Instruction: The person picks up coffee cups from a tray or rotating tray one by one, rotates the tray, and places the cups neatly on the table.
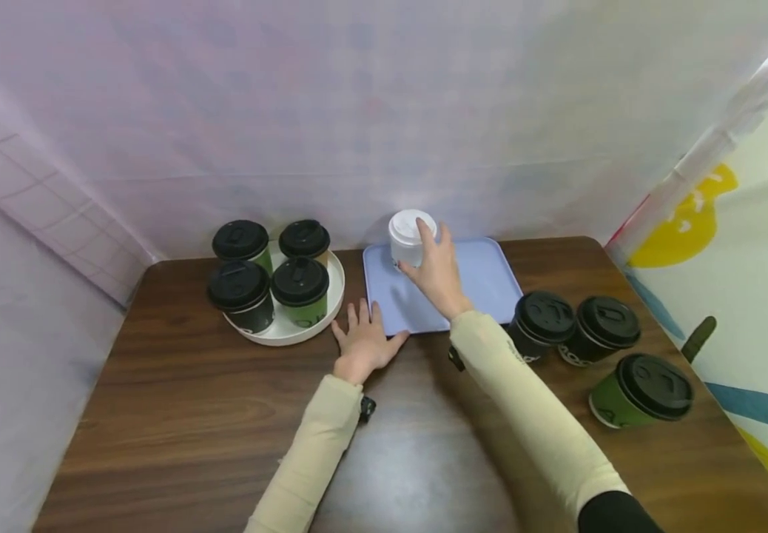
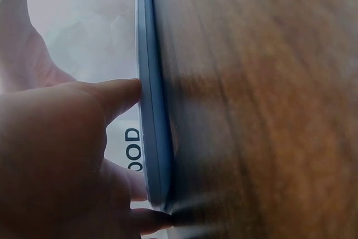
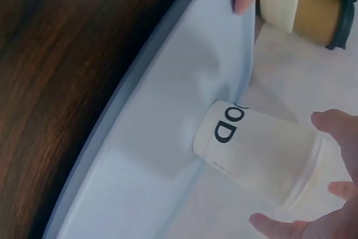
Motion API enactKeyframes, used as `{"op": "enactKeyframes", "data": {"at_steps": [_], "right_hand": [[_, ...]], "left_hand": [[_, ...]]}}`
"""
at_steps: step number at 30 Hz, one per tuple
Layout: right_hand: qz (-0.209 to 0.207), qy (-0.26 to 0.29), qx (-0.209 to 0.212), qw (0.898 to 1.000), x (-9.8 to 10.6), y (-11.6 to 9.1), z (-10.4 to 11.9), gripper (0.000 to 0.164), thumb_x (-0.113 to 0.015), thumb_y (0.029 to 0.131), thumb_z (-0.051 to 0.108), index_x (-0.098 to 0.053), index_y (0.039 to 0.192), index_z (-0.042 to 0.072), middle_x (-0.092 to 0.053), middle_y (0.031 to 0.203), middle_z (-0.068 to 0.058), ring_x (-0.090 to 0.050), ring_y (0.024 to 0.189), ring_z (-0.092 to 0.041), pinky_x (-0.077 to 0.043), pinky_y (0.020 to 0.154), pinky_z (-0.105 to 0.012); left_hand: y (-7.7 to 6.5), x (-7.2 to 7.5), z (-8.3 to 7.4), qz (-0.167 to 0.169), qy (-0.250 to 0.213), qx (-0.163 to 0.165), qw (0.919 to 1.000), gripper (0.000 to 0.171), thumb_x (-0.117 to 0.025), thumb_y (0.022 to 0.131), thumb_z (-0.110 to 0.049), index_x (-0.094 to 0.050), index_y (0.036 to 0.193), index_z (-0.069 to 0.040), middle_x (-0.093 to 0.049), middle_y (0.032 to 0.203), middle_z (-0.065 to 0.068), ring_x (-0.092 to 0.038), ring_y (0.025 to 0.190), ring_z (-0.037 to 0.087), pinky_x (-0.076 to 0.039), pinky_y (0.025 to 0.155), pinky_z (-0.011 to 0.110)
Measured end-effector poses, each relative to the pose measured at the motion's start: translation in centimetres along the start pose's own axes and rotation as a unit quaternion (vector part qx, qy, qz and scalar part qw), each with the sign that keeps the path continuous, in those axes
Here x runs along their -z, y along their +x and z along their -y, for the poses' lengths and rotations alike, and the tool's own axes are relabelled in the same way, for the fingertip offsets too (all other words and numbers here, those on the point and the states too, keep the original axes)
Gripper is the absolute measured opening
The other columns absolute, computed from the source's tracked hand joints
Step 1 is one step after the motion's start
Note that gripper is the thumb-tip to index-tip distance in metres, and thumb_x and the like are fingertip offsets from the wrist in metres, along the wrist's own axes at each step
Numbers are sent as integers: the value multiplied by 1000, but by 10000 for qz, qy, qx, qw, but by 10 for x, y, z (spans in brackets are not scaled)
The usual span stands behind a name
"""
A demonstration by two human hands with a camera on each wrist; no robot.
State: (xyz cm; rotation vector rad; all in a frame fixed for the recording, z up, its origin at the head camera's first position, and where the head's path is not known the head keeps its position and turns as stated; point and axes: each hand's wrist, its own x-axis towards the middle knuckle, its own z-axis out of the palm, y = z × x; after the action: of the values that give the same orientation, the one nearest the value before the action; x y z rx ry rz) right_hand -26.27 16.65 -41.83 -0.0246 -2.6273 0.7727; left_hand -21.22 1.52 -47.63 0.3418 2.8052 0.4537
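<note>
White cup stands on the blue tray, right hand around it, grip unclosed; left hand, splayed, likely steadies the tray.

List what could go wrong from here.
The right hand is spread close around the white cup; a clumsy touch might tip it.
The left hand touches the corner of the blue tray; a push could shift tray and cup together.
The right sleeve passes near a black cup and might brush it.
</note>
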Motion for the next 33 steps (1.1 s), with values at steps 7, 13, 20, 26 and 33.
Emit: {"op": "enactKeyframes", "data": {"at_steps": [7,13,20,26,33], "right_hand": [[-5,14,-95,10000,-4,5,-10,83,-79,77,23,-35,146,16,-22,149,-30,-31,134,-49,-37,105,-57],[-109,-70,-132,9998,-2,8,-19,81,-78,77,23,-35,146,14,-21,149,-31,-30,134,-49,-35,107,-56],[-338,-61,-137,9993,-1,11,-29,71,-77,78,17,-44,140,10,-25,148,-31,-35,132,-49,-34,109,-54],[-350,121,-106,9993,3,8,-33,68,-76,79,17,-46,139,11,-26,148,-27,-38,131,-46,-38,107,-52],[-463,21,-142,9988,10,-4,-34,68,-78,77,18,-48,138,11,-28,146,-27,-39,131,-45,-37,108,-50]], "left_hand": [[-1,-3,-9,5,1,-27,10000,91,-41,88,-69,-15,153,-11,-6,161,13,-1,148,36,-5,111,67],[-4,-8,-17,47,39,-122,9999,91,-39,88,-70,-14,153,-12,-5,161,13,-1,148,36,-5,111,67],[-7,-8,-24,5,19,-215,9998,90,-40,89,-69,-14,153,-11,-6,161,13,-1,148,35,-4,111,68],[-8,-8,-27,43,41,-245,9997,90,-39,89,-69,-14,153,-12,-5,161,13,0,148,35,-4,112,67],[-7,-6,-28,114,150,-262,9995,91,-39,89,-70,-13,153,-12,-4,161,13,1,148,36,-4,112,68]]}}
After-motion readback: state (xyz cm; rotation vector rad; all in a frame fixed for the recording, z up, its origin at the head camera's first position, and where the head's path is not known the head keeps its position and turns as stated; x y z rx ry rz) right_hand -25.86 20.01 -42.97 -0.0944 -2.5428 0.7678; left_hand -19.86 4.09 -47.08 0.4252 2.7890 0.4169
